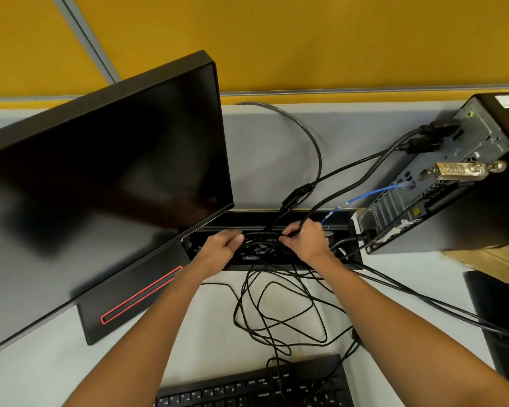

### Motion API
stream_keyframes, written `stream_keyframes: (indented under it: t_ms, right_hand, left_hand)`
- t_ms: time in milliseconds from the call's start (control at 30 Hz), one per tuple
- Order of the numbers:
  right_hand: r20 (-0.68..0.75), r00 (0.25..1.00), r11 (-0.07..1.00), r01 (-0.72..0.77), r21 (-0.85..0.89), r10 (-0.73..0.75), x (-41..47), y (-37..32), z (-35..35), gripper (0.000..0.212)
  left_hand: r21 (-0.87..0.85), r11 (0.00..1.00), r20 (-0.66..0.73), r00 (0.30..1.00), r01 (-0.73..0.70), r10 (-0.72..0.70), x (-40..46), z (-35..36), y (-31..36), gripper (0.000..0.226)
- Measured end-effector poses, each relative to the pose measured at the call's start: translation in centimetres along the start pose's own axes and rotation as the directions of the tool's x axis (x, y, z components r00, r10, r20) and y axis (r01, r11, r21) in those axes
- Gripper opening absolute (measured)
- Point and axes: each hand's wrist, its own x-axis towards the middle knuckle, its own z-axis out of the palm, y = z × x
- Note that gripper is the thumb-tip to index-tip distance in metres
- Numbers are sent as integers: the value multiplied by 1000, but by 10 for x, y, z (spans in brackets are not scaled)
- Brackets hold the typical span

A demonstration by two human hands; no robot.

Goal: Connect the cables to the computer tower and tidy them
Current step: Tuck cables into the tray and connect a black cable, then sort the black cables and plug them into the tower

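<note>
- Black cables (279, 312) lay tangled on the table (276, 148) beside the computer tower (441, 186).
- Left hand (221, 245) and right hand (303, 236) gripped cable loops over the cable tray (276, 215).

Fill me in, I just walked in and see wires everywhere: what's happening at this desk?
A person is sorting cables at the open cable tray set into the desk. The right hand grips a thick black cable that runs up to the back of the computer tower; the left hand reaches into the bundle in the tray. Several plugs, including a blue network cable, are already in the tower. A loose tangle of thin black cable lies between the tray and the keyboard.
</note>
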Motion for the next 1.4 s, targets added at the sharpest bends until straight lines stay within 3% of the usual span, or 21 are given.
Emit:
stream_keyframes:
  t_ms: [67, 133, 200, 267, 400, 533, 633, 733, 833, 867, 933, 1000, 1067, 1167, 1267, 1333, 1400]
  right_hand:
    - [37, 999, 1000, 20, -7, -20, 0, 2, -3, 9]
    - [134, 990, 999, 54, 8, -55, -3, 2, -9, 13]
    - [254, 966, 998, 45, 37, -53, -6, 2, -15, 26]
    - [284, 958, 999, 38, 2, -37, -9, 2, -13, 33]
    - [99, 994, 999, -54, 6, 54, -16, 2, -2, 27]
    - [97, 985, 979, -152, 136, 140, -26, -1, -5, 15]
    - [18, 1000, 1000, -25, -3, 25, -37, 9, -14, 21]
    - [-57, 998, 999, 33, -6, -34, -61, 16, -29, 20]
    - [90, 990, 980, 119, -159, -105, -89, 22, -39, 13]
    - [196, 976, 955, 148, -257, -98, -98, 24, -39, 18]
    - [344, 939, 902, 171, -396, -27, -113, 34, -38, 22]
    - [337, 941, 890, 145, -433, 11, -124, 45, -40, 14]
    - [297, 954, 870, 111, -480, 41, -133, 56, -50, 19]
    - [257, 959, 865, 29, -501, 117, -145, 72, -73, 20]
    - [205, 973, 862, 10, -507, 109, -154, 74, -87, 19]
    - [116, 993, 890, 44, -455, 11, -157, 63, -89, 33]
    - [109, 985, 935, 161, -316, -133, -156, 45, -92, 52]
  left_hand:
    - [135, 988, 54, 997, -69, 63, -7, -1, -3, 42]
    - [282, 954, 1, 995, -100, 103, -5, 0, -6, 32]
    - [449, 891, -33, 996, -64, 88, -2, 1, -5, 29]
    - [527, 849, -66, 998, 31, 5, -1, 5, -1, 27]
    - [519, 835, -155, 981, 181, -116, 5, 13, 11, 28]
    - [395, 900, -132, 981, 184, -142, 5, 8, 9, 31]
    - [205, 960, -162, 974, 192, -160, -4, 5, 7, 36]
    - [214, 959, -230, 964, 186, -136, -19, 7, 21, 50]
    - [282, 925, -363, 921, 255, -143, -37, 17, 45, 48]
    - [274, 920, -341, 923, 280, -179, -43, 22, 56, 44]
    - [273, 920, -155, 957, 281, -246, -54, 40, 72, 46]
    - [292, 922, 31, 961, 253, -274, -65, 59, 81, 55]
    - [267, 937, 96, 961, 227, -260, -73, 69, 82, 54]
    - [47, 977, 211, 954, 209, -214, -85, 73, 89, 21]
    - [-106, 988, 287, 955, 114, -80, -97, 64, 114, 16]
    - [-88, 995, 296, 953, -40, 65, -103, 53, 134, 5]
    - [-32, 976, 303, 929, -214, 213, -104, 40, 152, 13]
